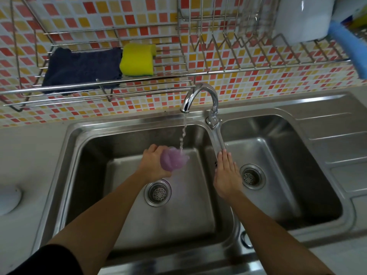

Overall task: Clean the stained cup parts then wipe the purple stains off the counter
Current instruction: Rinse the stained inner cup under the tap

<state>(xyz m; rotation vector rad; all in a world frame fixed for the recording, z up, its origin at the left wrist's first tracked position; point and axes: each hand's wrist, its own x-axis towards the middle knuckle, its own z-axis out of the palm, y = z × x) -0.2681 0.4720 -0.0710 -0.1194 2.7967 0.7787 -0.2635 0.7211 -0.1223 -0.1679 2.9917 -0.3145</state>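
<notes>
My left hand grips a purple-stained bunched cloth over the left sink basin. A thin stream of water falls from the chrome faucet spout onto the cloth. My right hand lies flat with fingers together, its fingertips touching the long faucet lever above the divider between the basins. No cup parts are visible.
The right basin has a drain strainer. A wire rack on the tiled wall holds a dark cloth and a yellow sponge. A dish rack holds a white container. A white round object sits on the left counter.
</notes>
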